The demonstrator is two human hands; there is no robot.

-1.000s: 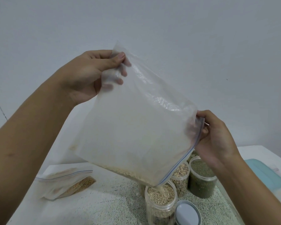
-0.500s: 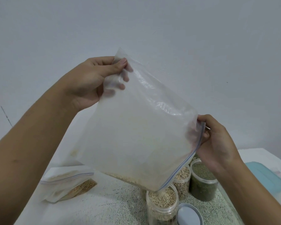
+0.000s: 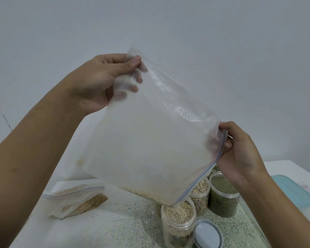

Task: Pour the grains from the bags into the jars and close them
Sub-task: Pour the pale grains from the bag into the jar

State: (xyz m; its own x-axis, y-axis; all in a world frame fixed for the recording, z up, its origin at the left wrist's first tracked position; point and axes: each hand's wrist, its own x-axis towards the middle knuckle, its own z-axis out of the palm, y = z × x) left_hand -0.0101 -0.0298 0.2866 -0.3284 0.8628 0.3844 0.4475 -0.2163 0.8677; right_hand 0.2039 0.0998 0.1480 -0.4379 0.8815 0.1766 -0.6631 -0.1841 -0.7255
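Head camera looks down on the clear zip bag (image 3: pixel 150 140), which I hold tilted in the air above the speckled table (image 3: pixel 115 228). The low corner of its opening is at the mouth of the front jar (image 3: pixel 178 223); I cannot tell if it touches the rim. A few pale grains (image 3: pixel 147 194) lie along the low edge of the bag, and the jar below is filled almost to the top with the same kind. My left hand (image 3: pixel 97 83) pinches the upper corner of the bag, the thumb on the near side and the fingers curled behind the plastic. My right hand (image 3: pixel 240 151) pinches the blue zip edge (image 3: pixel 204 176) at the right side, thumb and fingers pressed together on it. A grey lid (image 3: pixel 207 235) lies flat just right of the front jar. Behind that jar stands a second jar (image 3: pixel 200 192) with beige grains, and beside it a jar of green grains (image 3: pixel 222 196); both are open. At the left, another zip bag (image 3: pixel 75 201) with brownish grains lies on the table. At the far right lies a flat teal lid (image 3: pixel 292 192).
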